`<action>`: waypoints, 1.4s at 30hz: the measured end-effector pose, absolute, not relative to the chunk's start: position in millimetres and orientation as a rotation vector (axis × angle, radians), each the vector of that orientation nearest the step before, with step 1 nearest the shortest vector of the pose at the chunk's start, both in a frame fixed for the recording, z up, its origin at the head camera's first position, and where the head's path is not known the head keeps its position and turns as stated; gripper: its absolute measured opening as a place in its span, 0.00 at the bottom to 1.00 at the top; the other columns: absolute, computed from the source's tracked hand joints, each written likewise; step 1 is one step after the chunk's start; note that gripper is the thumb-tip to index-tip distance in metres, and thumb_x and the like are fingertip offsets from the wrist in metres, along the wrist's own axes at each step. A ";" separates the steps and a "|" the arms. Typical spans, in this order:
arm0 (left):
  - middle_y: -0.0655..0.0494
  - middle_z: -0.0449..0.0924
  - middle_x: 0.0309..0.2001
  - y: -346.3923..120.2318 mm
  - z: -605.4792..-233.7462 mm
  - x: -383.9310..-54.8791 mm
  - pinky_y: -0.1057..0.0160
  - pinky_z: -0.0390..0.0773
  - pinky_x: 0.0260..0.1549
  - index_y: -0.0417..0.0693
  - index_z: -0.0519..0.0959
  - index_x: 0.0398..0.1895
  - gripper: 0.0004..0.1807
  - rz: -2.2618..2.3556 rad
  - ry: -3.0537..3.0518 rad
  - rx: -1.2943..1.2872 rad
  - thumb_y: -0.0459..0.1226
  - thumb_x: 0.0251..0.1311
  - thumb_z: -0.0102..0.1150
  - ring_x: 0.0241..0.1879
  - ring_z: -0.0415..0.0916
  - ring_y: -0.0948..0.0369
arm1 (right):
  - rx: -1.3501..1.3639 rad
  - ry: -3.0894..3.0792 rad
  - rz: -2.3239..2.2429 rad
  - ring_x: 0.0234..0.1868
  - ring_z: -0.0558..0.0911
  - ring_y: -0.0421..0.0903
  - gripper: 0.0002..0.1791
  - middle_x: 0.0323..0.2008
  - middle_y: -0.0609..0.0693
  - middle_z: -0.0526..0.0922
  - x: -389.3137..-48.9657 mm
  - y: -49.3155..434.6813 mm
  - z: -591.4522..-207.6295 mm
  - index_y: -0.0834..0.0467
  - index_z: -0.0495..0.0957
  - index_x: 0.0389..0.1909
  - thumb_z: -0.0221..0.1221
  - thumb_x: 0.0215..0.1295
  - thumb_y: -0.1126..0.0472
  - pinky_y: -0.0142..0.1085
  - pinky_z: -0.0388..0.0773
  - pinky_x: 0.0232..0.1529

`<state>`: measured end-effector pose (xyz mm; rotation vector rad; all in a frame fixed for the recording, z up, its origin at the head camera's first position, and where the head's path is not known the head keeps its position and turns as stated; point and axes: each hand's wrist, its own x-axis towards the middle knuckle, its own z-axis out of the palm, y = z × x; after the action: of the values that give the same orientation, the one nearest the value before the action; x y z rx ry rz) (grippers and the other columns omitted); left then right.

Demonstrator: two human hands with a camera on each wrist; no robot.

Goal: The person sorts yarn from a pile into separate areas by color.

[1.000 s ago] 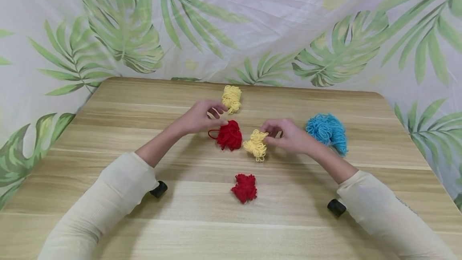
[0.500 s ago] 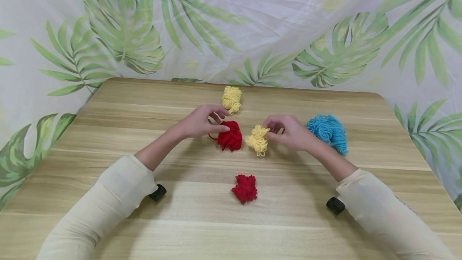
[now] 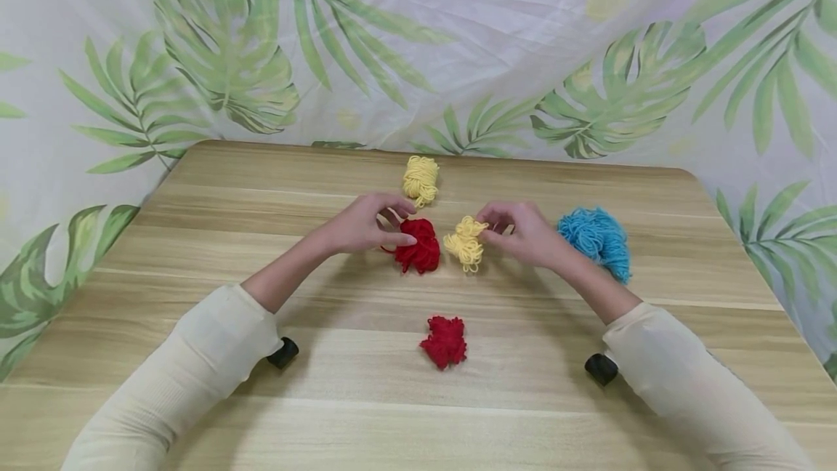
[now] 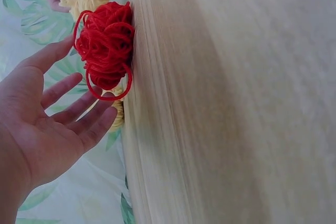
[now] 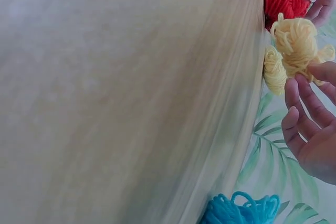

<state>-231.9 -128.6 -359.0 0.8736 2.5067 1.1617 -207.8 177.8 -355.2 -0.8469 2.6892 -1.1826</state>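
My right hand (image 3: 523,235) pinches a small bundle of yellow yarn (image 3: 466,244) between thumb and fingers; in the right wrist view this yarn (image 5: 296,43) appears raised off the table. To its left my left hand (image 3: 366,224) hovers beside a red yarn ball (image 3: 421,247), thumb and fingers spread apart. In the left wrist view the red ball (image 4: 107,43), with a loose loop hanging out, lies just past the fingertips of my left hand (image 4: 52,108). Whether the fingers touch it I cannot tell.
A second yellow yarn bundle (image 3: 421,180) lies behind the red ball near the table's far edge. Blue yarn (image 3: 595,238) is to the right of my right hand. Another red yarn bundle (image 3: 445,342) lies nearer on the wooden table (image 3: 366,420). A leaf-patterned cloth (image 3: 484,35) hangs behind.
The held yellow yarn has risen slightly, moving away from me with my right hand. My left hand has shifted slightly toward me, its thumb now lower beside the red ball.
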 end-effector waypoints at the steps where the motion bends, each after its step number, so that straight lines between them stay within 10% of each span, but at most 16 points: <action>1: 0.40 0.83 0.54 -128.6 -358.6 -231.3 0.50 0.84 0.50 0.30 0.78 0.61 0.28 1.159 2.505 0.873 0.35 0.59 0.74 0.50 0.82 0.47 | -0.841 2.698 -1.186 0.37 0.85 0.51 0.06 0.35 0.56 0.87 -208.4 177.4 -354.9 0.66 0.84 0.42 0.66 0.66 0.71 0.40 0.82 0.37; 42: 0.42 0.84 0.53 -107.3 -362.3 -224.4 0.54 0.80 0.50 0.32 0.81 0.59 0.34 0.906 2.638 0.907 0.41 0.51 0.82 0.47 0.78 0.52 | -0.496 2.841 -1.167 0.42 0.83 0.57 0.09 0.39 0.61 0.86 -243.8 158.3 -359.3 0.65 0.83 0.46 0.64 0.69 0.64 0.45 0.80 0.45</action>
<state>-224.4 -107.3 -362.3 0.9070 2.6385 0.9060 -243.8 158.3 -359.3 -0.4961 2.8412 -1.1666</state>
